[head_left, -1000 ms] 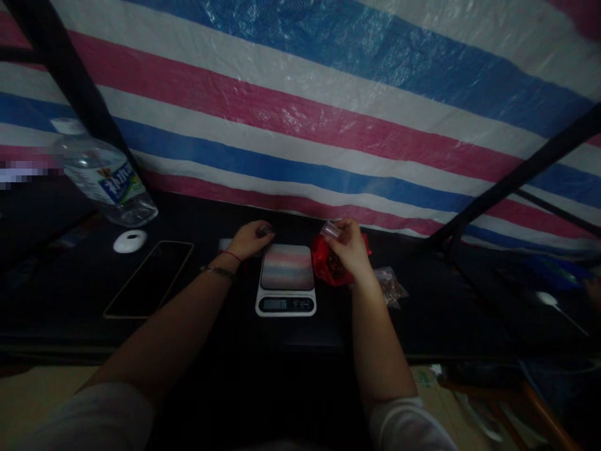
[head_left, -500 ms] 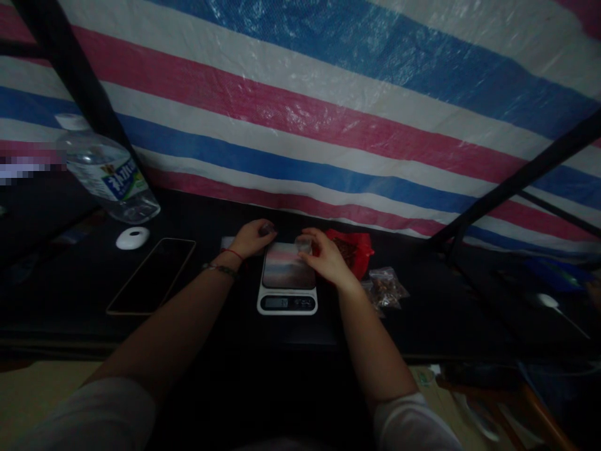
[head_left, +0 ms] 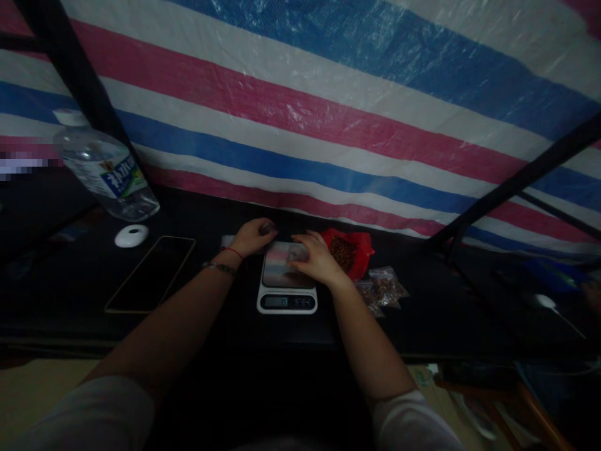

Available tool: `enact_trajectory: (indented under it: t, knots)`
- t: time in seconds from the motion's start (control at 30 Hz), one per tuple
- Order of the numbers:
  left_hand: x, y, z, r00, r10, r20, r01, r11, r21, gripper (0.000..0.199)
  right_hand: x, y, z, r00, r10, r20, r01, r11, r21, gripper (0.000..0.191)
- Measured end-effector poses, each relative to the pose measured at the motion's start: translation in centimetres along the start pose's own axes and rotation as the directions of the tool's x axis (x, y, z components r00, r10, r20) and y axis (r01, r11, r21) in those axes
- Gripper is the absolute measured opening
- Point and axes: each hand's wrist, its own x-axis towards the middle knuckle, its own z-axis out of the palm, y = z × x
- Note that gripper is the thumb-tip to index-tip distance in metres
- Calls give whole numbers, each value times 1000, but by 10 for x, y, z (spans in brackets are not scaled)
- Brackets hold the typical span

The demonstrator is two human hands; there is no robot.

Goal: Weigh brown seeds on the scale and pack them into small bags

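In the head view, your right hand [head_left: 319,258] is part-open, thumb and fingers either side of a clear cup [head_left: 297,253] over the scale [head_left: 270,291]; whether it touches the plate you can't tell. Your left hand [head_left: 250,237], beside the scale, curls around a dim small thing [head_left: 267,229]. Right of the scale sit a red bag [head_left: 359,254] and small packets [head_left: 387,288].

The bag [head_left: 362,255] is red, the scale [head_left: 286,290] white, the sheet [head_left: 300,119] pink-white-blue striped.
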Motion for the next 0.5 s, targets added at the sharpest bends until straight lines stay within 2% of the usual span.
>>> enact_trajectory:
  t: [0.07, 0.13, 0.17, 0.23, 0.37, 0.5]
  knots:
    - [0, 1, -1, 1000, 12, 0, -12, 1000, -1, 34, 0, -1, -5, 996, -32, -79, 33, 999, 14, 51]
    - [0, 1, -1, 1000, 12, 6, -12, 1000, 4, 34, -1, -1, -11, 986, -29, -167, 35, 999, 35, 34]
    - [0, 1, -1, 1000, 7, 11, -7, 1000, 6, 34, -1, 0, -13, 979, -7, -202, 16, 999, 45, 29]
    - [0, 1, -1, 1000, -8, 12, 8, 1000, 9, 34, 0, 3, -16, 969, 66, -238, -55, 997, 54, 30]
    - [0, 1, -1, 1000, -16, 13, 16, 1000, 17, 33, 0, 16, -13, 955, 231, -184, -231, 973, 22, 39]
    - [-1, 2, -2, 1000, -20, 15, 20, 1000, 4, 34, 0, 29, -6, 921, 369, -123, -373, 928, -8, 43]
